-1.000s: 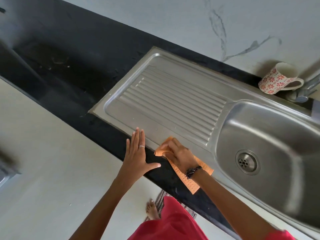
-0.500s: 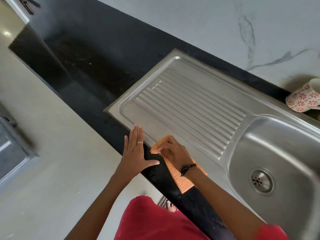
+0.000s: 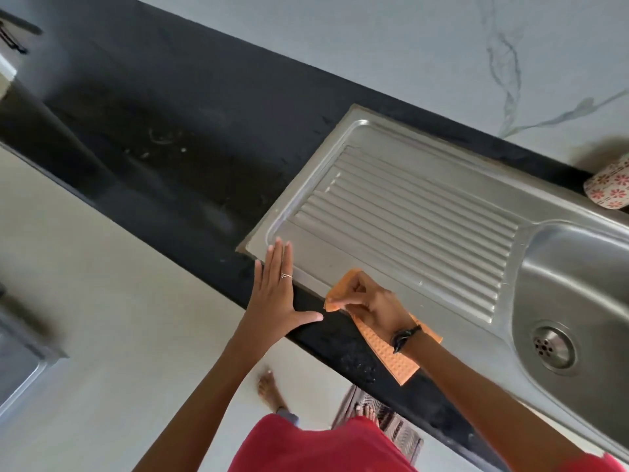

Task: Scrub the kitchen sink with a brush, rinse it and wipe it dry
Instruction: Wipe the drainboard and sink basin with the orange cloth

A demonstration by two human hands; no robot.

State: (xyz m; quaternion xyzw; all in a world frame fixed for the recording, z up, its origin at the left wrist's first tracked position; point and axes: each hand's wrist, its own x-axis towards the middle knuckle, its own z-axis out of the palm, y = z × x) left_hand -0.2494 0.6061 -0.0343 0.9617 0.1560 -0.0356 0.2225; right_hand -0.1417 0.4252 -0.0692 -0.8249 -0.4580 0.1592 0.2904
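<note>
The right hand (image 3: 371,306) has its grip curled round an orange cloth (image 3: 391,356), pressing it on the near edge of the steel sink (image 3: 425,206) — on the flat strip beside the ribbed drainboard, the cloth's tail hanging over the black bench (image 3: 190,155). The left hand (image 3: 275,294) lies flat, fingers straight, holding nothing — fingertips on the sink's near left corner. A flowered mug (image 3: 609,185) stands at the far right.
</note>
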